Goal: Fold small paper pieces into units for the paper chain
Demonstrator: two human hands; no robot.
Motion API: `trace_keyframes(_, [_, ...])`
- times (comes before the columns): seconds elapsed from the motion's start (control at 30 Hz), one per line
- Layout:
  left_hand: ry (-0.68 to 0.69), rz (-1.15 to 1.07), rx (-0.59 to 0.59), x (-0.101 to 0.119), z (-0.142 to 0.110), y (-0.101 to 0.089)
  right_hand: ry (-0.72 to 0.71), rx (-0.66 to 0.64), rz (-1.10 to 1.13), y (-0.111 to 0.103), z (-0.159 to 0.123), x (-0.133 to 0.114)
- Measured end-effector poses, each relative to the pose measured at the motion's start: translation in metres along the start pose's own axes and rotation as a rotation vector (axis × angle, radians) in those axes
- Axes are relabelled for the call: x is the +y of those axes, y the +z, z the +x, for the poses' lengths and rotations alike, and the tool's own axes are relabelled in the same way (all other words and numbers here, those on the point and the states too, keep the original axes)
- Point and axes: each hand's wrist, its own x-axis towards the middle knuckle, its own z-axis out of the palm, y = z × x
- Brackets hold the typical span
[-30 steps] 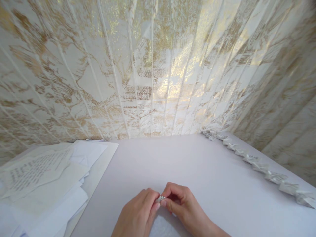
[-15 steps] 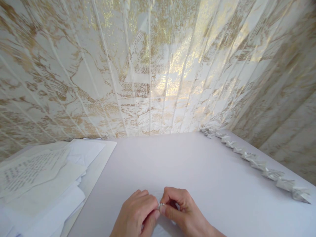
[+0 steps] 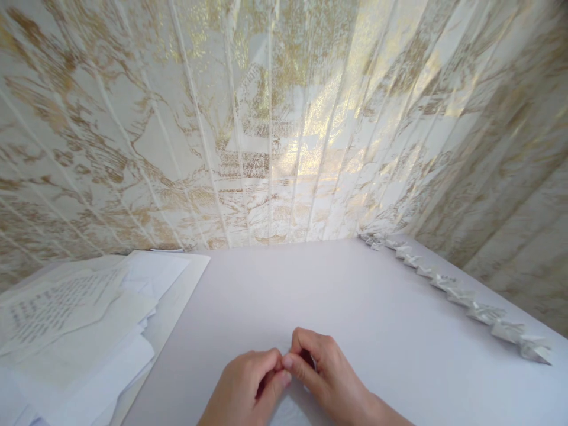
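Observation:
My left hand (image 3: 248,387) and my right hand (image 3: 326,373) meet at the near edge of a white table (image 3: 337,296). Their fingertips are pinched together, thumbs touching. A small folded paper piece seen between them in the earlier frames is now hidden by the fingers. Both hands rest low over the tabletop.
A loose stack of white printed sheets (image 3: 75,319) lies at the left. A row of several small folded paper pieces (image 3: 461,296) runs along the right edge of the table. A white and gold curtain (image 3: 275,118) hangs behind the table.
The small folded piece, visible between the fingertips before, is now covered by the closed fingers. The hands shifted slightly while staying pinched together.

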Motion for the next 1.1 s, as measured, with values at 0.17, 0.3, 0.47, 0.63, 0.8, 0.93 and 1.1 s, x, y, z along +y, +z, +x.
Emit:
trace_keyframes(0.17, [0.0,0.037,0.06,-0.007,0.003,-0.001,0.037,-0.034,0.197,-0.002,0.002,0.006])
trace_keyframes(0.3, [0.014,0.128,0.121,-0.017,0.007,-0.005,-0.009,0.075,0.186,-0.005,0.004,0.01])
trace_keyframes(0.47, [0.167,0.284,0.159,-0.025,0.009,-0.005,-0.047,0.105,0.098,-0.004,0.006,0.013])
trace_keyframes(0.63, [0.218,0.366,0.151,-0.028,0.009,-0.002,-0.15,0.091,-0.027,-0.004,0.004,0.015])
trace_keyframes(0.8, [0.138,0.385,0.13,-0.028,0.008,-0.003,-0.229,0.068,-0.158,-0.006,0.003,0.015])
trace_keyframes(0.93, [0.147,0.288,0.164,-0.024,0.007,-0.005,-0.281,0.053,-0.25,-0.005,0.002,0.012])
trace_keyframes(1.1, [0.235,0.269,0.206,-0.023,0.008,-0.004,-0.325,0.045,-0.281,-0.002,0.001,0.009])
